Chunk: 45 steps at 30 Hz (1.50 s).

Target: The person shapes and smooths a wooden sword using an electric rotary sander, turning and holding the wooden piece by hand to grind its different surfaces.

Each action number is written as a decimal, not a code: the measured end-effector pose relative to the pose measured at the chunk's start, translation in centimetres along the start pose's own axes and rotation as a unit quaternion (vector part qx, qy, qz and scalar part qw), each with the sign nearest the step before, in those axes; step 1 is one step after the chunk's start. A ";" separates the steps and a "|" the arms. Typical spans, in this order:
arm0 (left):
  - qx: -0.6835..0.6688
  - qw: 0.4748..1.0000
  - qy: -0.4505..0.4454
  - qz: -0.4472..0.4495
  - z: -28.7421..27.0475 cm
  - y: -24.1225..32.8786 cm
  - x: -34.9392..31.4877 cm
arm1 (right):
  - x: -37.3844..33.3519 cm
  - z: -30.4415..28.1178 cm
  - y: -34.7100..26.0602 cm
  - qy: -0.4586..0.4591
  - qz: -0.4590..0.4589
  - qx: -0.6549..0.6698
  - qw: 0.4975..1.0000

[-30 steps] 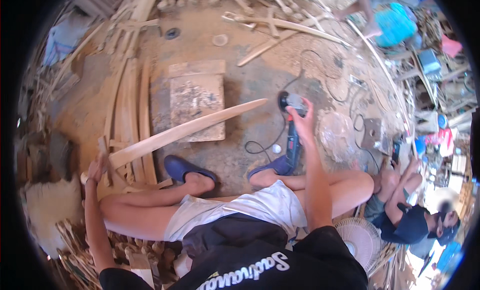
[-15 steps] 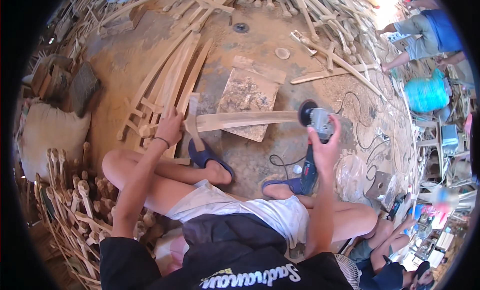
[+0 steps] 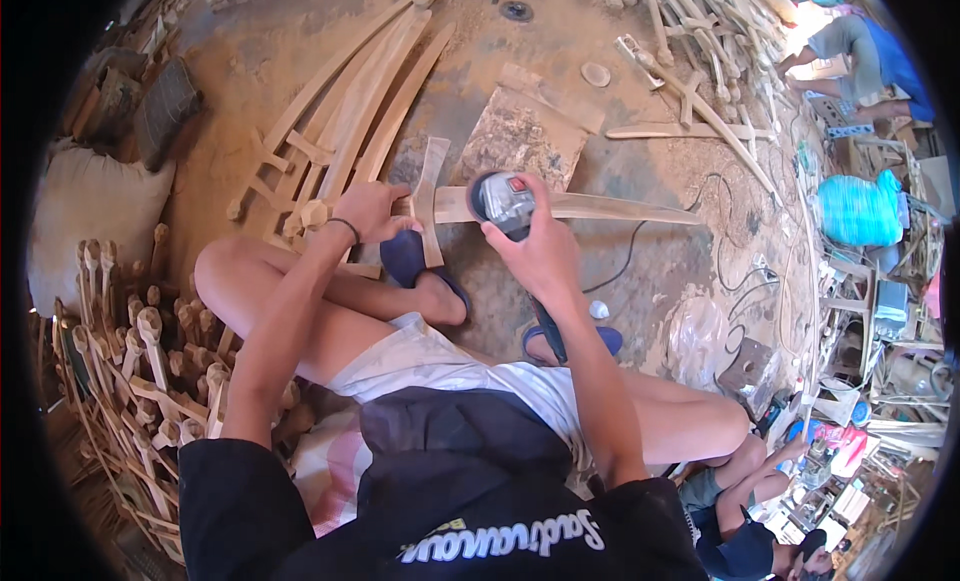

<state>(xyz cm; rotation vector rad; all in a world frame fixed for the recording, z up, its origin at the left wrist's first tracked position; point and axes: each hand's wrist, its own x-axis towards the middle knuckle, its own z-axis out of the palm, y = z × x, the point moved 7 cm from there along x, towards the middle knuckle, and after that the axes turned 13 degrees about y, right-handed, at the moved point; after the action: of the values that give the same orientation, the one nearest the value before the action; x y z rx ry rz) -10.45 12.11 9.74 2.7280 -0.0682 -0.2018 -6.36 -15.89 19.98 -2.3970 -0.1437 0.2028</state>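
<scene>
My left hand (image 3: 368,215) is closed round the grip of a curved wooden sword (image 3: 625,209), just behind its crossguard. The faceted pommel sticks out on the hand's far left side, and the blade runs out to the right. An angle grinder (image 3: 508,205) with a round disc is gripped in my right hand (image 3: 545,253). Its head lies over the blade a short way from the crossguard; whether the disc touches the wood I cannot tell. My right forearm hides most of the grinder's body.
Several wooden swords (image 3: 350,111) lie left of a worn board (image 3: 520,136) on the floor. Bundled carved hilts (image 3: 150,331) stand at my left. A cord (image 3: 630,256) trails rightward, near a clear plastic bag (image 3: 697,331). More wooden pieces (image 3: 700,31) are piled far right; other people sit at right.
My right hand has brought the grinder leftward along the blade, from near the tip to near the crossguard. The sword has shifted right and turned, with its tip now lower.
</scene>
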 end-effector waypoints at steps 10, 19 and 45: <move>0.050 0.998 0.017 0.040 -0.7 1.0 0.0 | 0.5 2.2 -2.6 -0.054 0.002 -0.011 0.998; 0.066 0.997 0.012 0.046 -0.1 1.0 -0.2 | 0.6 2.8 -2.8 -0.060 -0.008 -0.032 0.998; 0.007 0.998 0.050 0.047 1.8 -1.9 1.1 | 5.2 -12.3 22.8 0.131 0.138 -0.103 0.976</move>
<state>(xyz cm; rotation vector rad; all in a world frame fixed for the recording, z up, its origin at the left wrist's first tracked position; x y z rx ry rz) -9.60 13.10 7.17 2.7363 -0.1690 -0.0395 2.11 -39.91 13.11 -2.6188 0.3064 -0.0047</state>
